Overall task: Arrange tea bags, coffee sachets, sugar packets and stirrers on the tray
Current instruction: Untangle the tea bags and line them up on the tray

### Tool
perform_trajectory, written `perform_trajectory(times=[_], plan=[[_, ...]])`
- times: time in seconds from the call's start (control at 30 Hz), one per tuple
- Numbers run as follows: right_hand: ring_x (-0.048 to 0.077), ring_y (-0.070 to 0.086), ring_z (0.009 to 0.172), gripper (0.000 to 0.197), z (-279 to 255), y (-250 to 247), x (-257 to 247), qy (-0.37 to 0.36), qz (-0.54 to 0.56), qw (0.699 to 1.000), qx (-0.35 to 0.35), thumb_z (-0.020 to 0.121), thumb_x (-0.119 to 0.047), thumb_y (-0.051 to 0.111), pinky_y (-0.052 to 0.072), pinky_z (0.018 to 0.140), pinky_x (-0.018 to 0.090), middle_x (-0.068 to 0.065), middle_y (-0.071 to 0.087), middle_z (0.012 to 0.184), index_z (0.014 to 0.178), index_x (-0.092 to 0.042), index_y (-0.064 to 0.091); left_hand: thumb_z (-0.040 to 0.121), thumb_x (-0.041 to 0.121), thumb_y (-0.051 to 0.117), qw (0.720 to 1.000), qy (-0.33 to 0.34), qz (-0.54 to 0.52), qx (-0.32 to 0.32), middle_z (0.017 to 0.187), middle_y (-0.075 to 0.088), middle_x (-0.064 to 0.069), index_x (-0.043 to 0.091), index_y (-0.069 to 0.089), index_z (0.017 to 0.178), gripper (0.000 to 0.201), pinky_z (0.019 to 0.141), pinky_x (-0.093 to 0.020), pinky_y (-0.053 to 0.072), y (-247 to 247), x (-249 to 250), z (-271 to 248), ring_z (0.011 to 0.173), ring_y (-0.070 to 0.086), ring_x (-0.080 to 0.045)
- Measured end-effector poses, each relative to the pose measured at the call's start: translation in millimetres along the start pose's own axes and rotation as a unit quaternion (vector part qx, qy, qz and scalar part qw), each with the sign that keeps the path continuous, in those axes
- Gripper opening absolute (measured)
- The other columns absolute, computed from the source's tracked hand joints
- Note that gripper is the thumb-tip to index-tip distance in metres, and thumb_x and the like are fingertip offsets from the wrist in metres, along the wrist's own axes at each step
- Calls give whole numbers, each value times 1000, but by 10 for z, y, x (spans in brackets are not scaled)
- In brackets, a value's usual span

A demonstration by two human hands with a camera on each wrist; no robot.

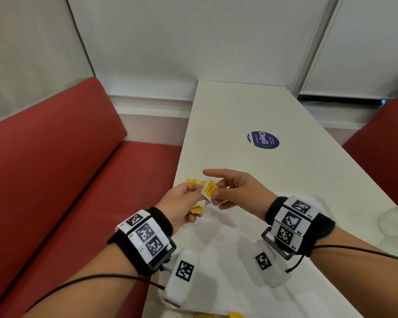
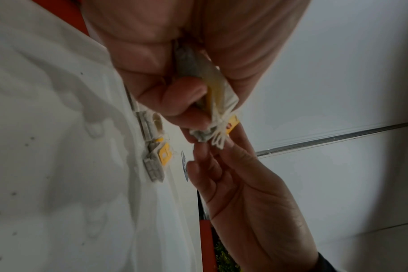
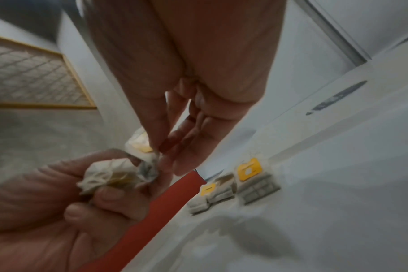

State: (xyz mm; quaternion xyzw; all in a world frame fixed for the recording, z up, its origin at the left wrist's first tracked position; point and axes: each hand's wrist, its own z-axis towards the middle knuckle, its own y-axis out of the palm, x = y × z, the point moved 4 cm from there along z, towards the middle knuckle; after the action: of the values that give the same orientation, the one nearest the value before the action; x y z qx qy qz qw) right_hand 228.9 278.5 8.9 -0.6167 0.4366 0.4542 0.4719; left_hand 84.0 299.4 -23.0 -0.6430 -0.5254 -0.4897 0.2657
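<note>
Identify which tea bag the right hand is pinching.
The yellow-tagged tea bag at the top of the bunch gripped by the left hand; the right hand pinches only it, while others lie on the table.

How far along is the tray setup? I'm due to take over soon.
Early. A few tea bags already lie on the white tray. The left hand grips a bunch of tea bags, and the right hand pinches one from it. No coffee sachets, sugar packets or stirrers show.

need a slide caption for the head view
Left hand holds a bunch of tea bags while the right hand pinches one yellow-tagged tea bag above the white table.
</note>
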Motion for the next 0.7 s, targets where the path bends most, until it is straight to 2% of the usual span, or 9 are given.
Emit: perform_trajectory(times=[0.1,0.2,0.27,0.33,0.4,0.5,0.6,0.7], plan=[[14,66,66,34,-12,-18,-43,-29,-64,998,4,87,-6,65,55,67,24,1,57,76,111,-29,67,88,13,60,1000,-3,1,-6,78,60,-7,15,58,98,10,36,-16,27,4,25,-7,40,42,-10],[12,61,62,16,-37,-56,-93,-74,-113,990,36,83,-14,72,49,62,21,7,68,80,91,-27,74,92,13,53,1000,-14,5,-13,81,62,-9,15,59,100,11,37,-15,28,1,33,-9,42,42,-10],[13,57,64,10,-13,-89,-89,-87,-124,986,65,81,-18,74,48,63,24,8,72,84,81,-28,75,93,14,52,1000,-17,6,-14,79,63,-8,16,60,100,11,37,-15,27,-4,32,-12,42,41,-11],[16,60,73,5,44,-142,-52,-69,-85,989,98,81,-19,74,52,71,30,10,72,88,80,-24,74,93,15,52,1000,-14,15,-2,76,61,-5,16,60,98,9,37,-16,24,-17,27,-4,41,39,-11],[18,62,79,0,113,-203,-5,-44,-28,991,125,82,-16,73,54,75,31,13,71,89,82,-16,73,93,17,53,1000,-15,16,18,73,55,-3,15,60,92,7,38,-17,23,-50,21,12,43,38,-10],[18,62,72,5,201,-235,56,-17,-49,990,128,84,-13,70,55,66,26,8,68,80,79,-12,68,89,15,50,998,-33,-19,54,70,50,-4,11,63,88,14,43,-22,24,-140,21,20,48,38,-14],[14,61,57,8,252,-148,130,23,-120,989,84,86,-12,68,54,55,25,6,66,70,79,-14,67,85,6,39,995,-28,-49,77,71,51,-7,6,64,91,26,48,-24,26,-246,49,13,52,40,-17],[16,61,55,9,314,-47,209,54,-138,987,57,86,-10,67,58,64,32,6,65,69,79,-15,66,82,-1,33,995,-21,-30,95,77,48,-8,8,64,90,34,50,-26,30,-308,56,13,60,44,-20]])
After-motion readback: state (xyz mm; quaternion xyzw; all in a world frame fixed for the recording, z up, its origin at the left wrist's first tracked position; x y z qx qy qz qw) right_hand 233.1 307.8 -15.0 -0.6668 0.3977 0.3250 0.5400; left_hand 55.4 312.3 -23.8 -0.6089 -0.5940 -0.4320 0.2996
